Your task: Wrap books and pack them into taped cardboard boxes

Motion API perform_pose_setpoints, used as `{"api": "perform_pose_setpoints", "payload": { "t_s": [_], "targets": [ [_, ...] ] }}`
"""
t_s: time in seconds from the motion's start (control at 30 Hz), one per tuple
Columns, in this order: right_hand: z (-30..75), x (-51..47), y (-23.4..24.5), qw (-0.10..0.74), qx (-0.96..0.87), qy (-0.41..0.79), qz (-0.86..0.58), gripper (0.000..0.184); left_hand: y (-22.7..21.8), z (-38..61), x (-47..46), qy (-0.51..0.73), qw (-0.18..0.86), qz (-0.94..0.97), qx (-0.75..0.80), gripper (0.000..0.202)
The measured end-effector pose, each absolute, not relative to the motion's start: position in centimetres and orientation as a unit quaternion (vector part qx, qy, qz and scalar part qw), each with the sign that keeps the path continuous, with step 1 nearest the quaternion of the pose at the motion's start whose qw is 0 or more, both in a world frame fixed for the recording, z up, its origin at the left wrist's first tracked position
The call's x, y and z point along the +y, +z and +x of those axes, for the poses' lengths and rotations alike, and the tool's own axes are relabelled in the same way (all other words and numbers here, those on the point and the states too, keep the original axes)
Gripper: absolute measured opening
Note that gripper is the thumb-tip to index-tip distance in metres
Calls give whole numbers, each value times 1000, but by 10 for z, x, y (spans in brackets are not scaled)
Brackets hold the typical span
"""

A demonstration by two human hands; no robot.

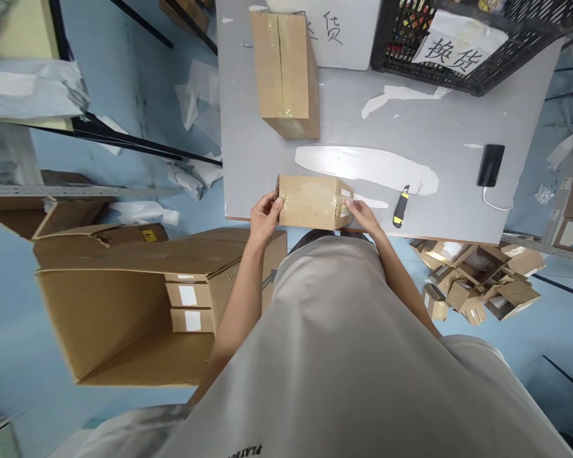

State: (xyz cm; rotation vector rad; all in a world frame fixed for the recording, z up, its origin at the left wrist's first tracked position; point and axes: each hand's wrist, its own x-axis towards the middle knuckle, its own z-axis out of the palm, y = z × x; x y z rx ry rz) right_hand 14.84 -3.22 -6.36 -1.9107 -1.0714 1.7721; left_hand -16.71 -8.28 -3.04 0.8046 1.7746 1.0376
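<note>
Small carton (308,201) at the near edge of the worktop (253,159), right in front of the person's waist. Whether it rests there or is held just clear, I cannot tell.

Long axis runs side to side, one end to each hand. Left grip (265,218) holds the left end, thumb on the near corner. Right grip (364,216) is narrow, fingertips at the right end beside clear tape and white labels; looks like a light pinch, finger detail small. Neither hand is nearer: both touch the carton, which lies between them.

Utility knife (401,207) to the right of the right grip, near it, apart from the carton, lying roughly crosswise to the carton's long axis. Right hand clearly the closer one to it. Larger taped carton (289,70) farther back, untouched.
</note>
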Motion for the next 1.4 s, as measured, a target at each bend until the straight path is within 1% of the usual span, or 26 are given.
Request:
{"api": "perform_pose_setpoints", "payload": {
  "t_s": [0.17, 0.23, 0.37, 0.4, 0.47, 0.5, 0.53, 0.57, 0.67, 0.73, 0.77, 0.8, 0.87, 0.93, 0.97, 1.03, 1.1, 1.13, 1.2, 1.27, 1.33, 1.4],
  "targets": [
    [157, -40, -76, 132, -436, 623, -635, 50, -33, -152, -87, 438, 413, 324, 729, 67],
    [164, -45, -72, 139, -489, 601, -616, 52, -33, -147, -88, 438, 406, 321, 735, 67],
    [178, -56, -43, 176, -584, 573, -547, 65, -35, -140, -89, 441, 398, 314, 741, 73],
    [180, -58, -35, 179, -605, 570, -526, 71, -35, -137, -89, 441, 397, 314, 741, 74],
    [181, -61, -23, 168, -647, 551, -499, 85, -36, -132, -90, 441, 395, 320, 739, 75],
    [180, -62, -20, 157, -663, 534, -500, 89, -37, -129, -90, 442, 393, 325, 738, 75],
    [178, -63, -19, 147, -676, 515, -506, 87, -37, -127, -91, 444, 390, 329, 737, 76],
    [177, -65, -20, 139, -686, 495, -515, 81, -38, -124, -92, 447, 387, 332, 735, 77],
    [175, -68, -31, 141, -687, 441, -561, 51, -40, -121, -94, 455, 374, 330, 737, 77],
    [177, -70, -38, 156, -674, 416, -590, 43, -42, -120, -96, 452, 364, 324, 747, 75],
    [179, -70, -39, 167, -670, 407, -598, 44, -42, -119, -97, 448, 358, 323, 753, 73],
    [181, -70, -39, 178, -667, 399, -604, 50, -43, -119, -97, 445, 353, 323, 757, 71],
    [182, -69, -34, 199, -663, 388, -608, 76, -43, -117, -97, 441, 341, 328, 763, 68],
    [180, -66, -25, 216, -652, 404, -604, 102, -43, -114, -94, 443, 334, 338, 760, 69],
    [177, -64, -20, 219, -646, 424, -596, 110, -42, -113, -92, 443, 333, 346, 757, 69],
    [169, -61, -11, 216, -638, 470, -570, 117, -41, -112, -87, 439, 337, 362, 750, 70],
    [159, -56, -2, 207, -639, 488, -558, 119, -38, -110, -81, 429, 349, 375, 744, 68],
    [155, -54, 1, 205, -639, 484, -562, 116, -36, -109, -79, 424, 355, 379, 742, 67],
    [151, -50, 5, 210, -639, 466, -575, 104, -29, -107, -74, 419, 362, 389, 736, 65],
    [151, -46, 4, 233, -628, 465, -579, 93, -14, -104, -68, 416, 357, 410, 729, 62],
    [155, -42, -3, 270, -594, 498, -571, 93, 8, -102, -63, 409, 336, 451, 718, 57],
    [159, -36, -18, 312, -544, 546, -556, 98, 33, -98, -57, 391, 300, 509, 705, 52]
  ]
}}
